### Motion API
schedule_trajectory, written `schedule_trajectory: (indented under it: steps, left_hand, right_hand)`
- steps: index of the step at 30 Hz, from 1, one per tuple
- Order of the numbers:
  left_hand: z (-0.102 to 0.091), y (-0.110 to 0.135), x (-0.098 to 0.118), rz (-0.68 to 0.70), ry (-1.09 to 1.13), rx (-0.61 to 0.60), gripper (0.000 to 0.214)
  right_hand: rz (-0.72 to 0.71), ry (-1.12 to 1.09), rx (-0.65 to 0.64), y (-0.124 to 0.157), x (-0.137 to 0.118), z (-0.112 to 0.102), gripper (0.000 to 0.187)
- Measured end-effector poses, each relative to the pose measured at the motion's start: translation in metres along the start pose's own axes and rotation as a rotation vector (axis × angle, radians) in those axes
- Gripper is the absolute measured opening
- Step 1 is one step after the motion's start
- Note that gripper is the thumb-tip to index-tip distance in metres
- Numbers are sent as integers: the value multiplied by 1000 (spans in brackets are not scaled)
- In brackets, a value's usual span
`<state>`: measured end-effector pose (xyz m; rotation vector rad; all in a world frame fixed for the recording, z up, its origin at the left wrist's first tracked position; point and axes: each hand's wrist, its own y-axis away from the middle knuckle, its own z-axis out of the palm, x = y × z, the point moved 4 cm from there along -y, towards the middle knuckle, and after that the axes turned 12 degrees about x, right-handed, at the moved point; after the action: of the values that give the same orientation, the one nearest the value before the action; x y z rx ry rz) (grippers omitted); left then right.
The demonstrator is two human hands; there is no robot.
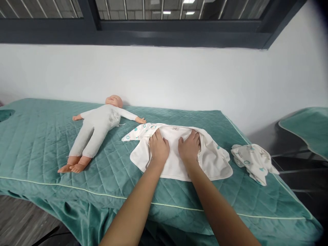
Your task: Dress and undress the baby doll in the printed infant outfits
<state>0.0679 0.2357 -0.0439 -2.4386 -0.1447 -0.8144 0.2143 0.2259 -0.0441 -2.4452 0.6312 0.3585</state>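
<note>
A white baby shirt lies spread open on the green quilted cover, its plain inner side up and a small label at the neckline. Its left sleeve, printed with small teal figures, sticks out to the left. My left hand rests on the shirt's left part, fingers stretched toward the shoulder. On the other half, my right hand lies with fingers extended, its outer edge against the folded front panel. Some fingertips are partly hidden by the cloth. A baby doll with a white cloth body lies on its back to the left, one hand near the sleeve.
A crumpled printed baby garment lies near the right edge of the green quilted bed cover. A white wall rises behind the bed, below a dark window frame. Another green-covered surface stands at the far right.
</note>
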Motion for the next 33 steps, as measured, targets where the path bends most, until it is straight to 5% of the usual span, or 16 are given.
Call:
schedule_trajectory:
  steps: [14,33]
  left_hand:
    - [3,2,-4,-4,6,94,59]
    - [0,5,-2,-31,-66,82,63]
  right_hand:
    - [-96,-410,220,-7,11,9,65]
    - [-135,-260,151,-5,6,11,65]
